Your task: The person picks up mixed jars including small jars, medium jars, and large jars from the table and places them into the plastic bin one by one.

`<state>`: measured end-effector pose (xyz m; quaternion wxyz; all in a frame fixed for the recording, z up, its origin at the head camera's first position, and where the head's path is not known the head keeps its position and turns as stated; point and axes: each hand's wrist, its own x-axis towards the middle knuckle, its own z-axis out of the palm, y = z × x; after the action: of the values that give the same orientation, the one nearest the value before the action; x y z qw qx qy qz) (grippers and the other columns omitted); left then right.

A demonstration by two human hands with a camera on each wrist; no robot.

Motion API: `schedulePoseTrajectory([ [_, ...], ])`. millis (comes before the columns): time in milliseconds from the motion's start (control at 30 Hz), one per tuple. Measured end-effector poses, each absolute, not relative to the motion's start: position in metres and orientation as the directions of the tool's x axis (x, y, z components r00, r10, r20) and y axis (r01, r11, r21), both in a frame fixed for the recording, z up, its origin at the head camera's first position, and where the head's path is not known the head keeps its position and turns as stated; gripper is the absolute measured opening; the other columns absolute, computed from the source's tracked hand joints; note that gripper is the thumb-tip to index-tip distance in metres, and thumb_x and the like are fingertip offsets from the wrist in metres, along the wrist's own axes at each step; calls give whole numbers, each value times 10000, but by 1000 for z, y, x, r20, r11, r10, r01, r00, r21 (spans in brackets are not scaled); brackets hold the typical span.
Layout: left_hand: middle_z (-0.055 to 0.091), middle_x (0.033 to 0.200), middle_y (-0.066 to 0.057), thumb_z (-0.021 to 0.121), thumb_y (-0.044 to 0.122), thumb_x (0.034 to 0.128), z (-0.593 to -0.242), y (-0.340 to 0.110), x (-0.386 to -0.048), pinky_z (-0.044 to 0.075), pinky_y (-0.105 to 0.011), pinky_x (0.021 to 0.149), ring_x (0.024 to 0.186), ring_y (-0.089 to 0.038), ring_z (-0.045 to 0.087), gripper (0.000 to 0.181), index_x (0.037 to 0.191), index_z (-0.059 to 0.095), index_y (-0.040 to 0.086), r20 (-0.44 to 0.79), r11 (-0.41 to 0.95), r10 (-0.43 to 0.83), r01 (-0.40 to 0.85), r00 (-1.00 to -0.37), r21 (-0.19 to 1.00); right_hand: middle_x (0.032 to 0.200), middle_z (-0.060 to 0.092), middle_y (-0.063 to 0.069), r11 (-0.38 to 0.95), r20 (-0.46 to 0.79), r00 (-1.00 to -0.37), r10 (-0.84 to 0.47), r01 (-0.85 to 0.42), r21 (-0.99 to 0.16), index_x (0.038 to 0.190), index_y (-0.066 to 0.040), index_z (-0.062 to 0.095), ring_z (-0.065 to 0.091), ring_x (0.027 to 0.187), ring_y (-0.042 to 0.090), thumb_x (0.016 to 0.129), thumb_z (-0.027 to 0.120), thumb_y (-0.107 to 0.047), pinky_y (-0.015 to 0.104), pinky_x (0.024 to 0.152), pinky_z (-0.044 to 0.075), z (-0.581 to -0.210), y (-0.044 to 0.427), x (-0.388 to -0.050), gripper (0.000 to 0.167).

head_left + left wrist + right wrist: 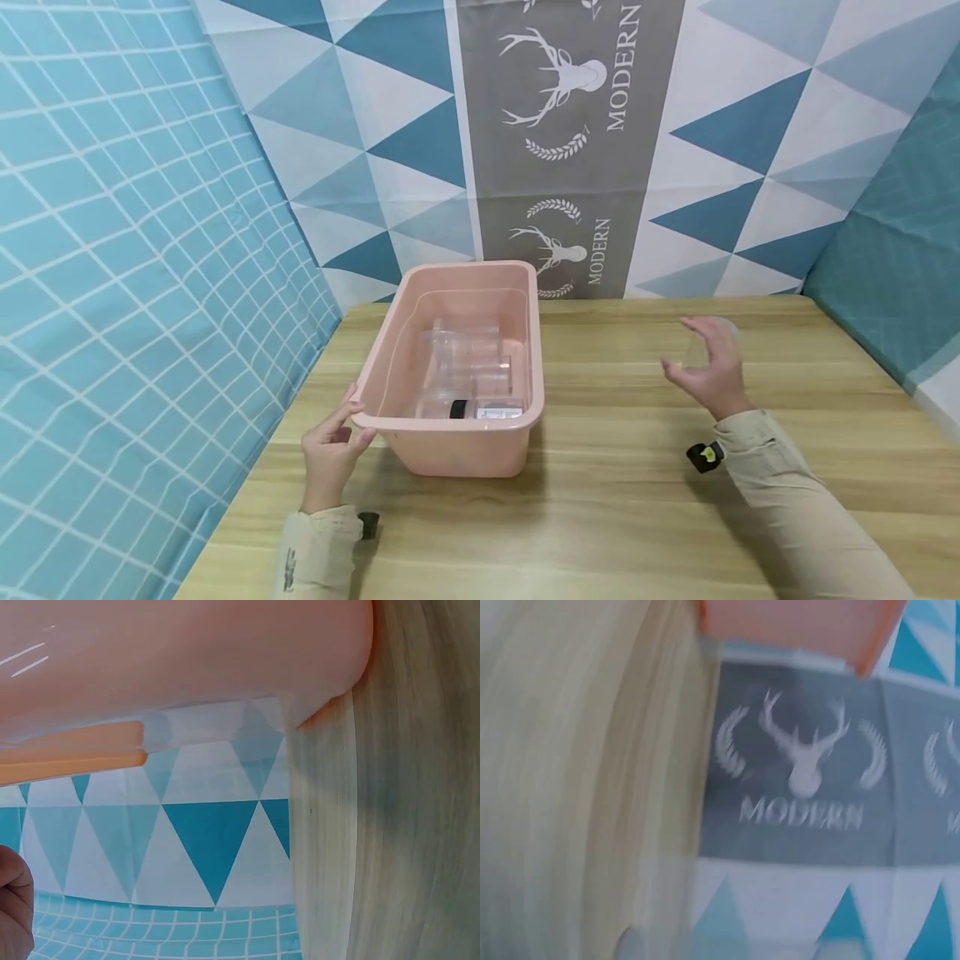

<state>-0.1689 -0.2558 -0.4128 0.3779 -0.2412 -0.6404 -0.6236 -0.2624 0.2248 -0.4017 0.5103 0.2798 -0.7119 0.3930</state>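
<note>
A pink plastic tub (465, 450) stands on the table, and my left hand (328, 458) grips its near left corner at the rim. In the left wrist view a bit of that hand (15, 904) shows at the left edge beside the tub wall (187, 652). Several clear plastic cups (472, 342) lie on their sides in the tub, near a black item (458, 409) and a white-labelled item (498, 412). To the right, above the table, my right hand (716, 375) holds a see-through cup (697, 353) between curved thumb and fingers; its outline is faint and blurred.
The wood-grain table (600, 517) runs back to a patterned cloth wall (555, 167). A blue checked cloth (135, 275) hangs along the left side and a teal cloth (892, 250) along the right. A black wrist mount (705, 457) sits under the right cuff.
</note>
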Motion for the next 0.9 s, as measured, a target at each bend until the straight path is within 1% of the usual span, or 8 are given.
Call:
schedulePoseTrajectory([
  [67,640,1202,26,811,55,752,-413,-254,-168,311,-106,408,1083,-65,609,214,926,719,-28,779,90,-167,777,-604,623,1020,612,73,544,939,-335,80,-774,-323,1057,160,569,455,1073,2,810,653,-526,192,950,330,-403,237,-264,733],
  [200,640,1202,27,808,41,751,-411,-253,-166,259,-152,370,1086,-60,606,214,926,715,-40,780,93,-171,778,-602,621,1128,484,-175,578,872,-452,190,-666,-471,1141,139,560,402,1043,-71,758,709,-269,197,899,301,-406,260,-262,579],
  [333,645,1192,40,809,47,752,-409,-253,-165,281,-112,392,1091,-52,602,199,924,726,-8,774,93,-178,772,-608,628,1111,411,-190,603,768,-576,280,-516,-608,1236,116,521,347,990,-86,720,689,-48,233,861,274,-405,273,-259,566],
  [467,644,1193,39,809,40,750,-409,-254,-165,294,-94,403,1085,-50,604,196,926,730,4,776,93,-183,775,-604,625,1132,411,-71,556,595,-715,368,-344,-757,1355,43,439,357,979,1,783,700,-101,276,860,288,-404,281,-260,645],
  [600,641,1196,32,808,31,748,-410,-253,-166,281,-111,382,1086,-54,604,197,926,731,3,781,83,-182,782,-598,618,1291,387,208,499,426,-822,378,-206,-841,1452,-6,312,406,1116,284,863,664,-206,418,935,331,-406,288,-263,714],
  [667,642,1193,34,809,36,747,-409,-253,-166,282,-107,385,1091,-54,601,197,923,729,-2,780,82,-180,781,-599,619,1358,343,293,498,362,-869,337,-162,-852,1481,-1,246,375,1176,427,891,638,-241,507,938,337,-408,292,-263,748],
  [767,645,1189,41,809,38,748,-409,-253,-166,294,-93,398,1094,-50,599,194,924,732,5,775,81,-180,776,-606,626,1405,304,368,510,295,-919,261,-129,-851,1501,12,171,339,1219,522,907,622,-266,613,926,325,-412,295,-263,796],
  [900,640,1196,38,799,-9,740,-409,-253,-166,309,-82,412,1101,-53,595,203,931,731,1,772,80,-176,772,-611,630,1401,304,393,506,243,-943,228,-99,-857,1507,16,133,342,1228,530,906,627,-264,609,916,344,-418,295,-264,827],
])
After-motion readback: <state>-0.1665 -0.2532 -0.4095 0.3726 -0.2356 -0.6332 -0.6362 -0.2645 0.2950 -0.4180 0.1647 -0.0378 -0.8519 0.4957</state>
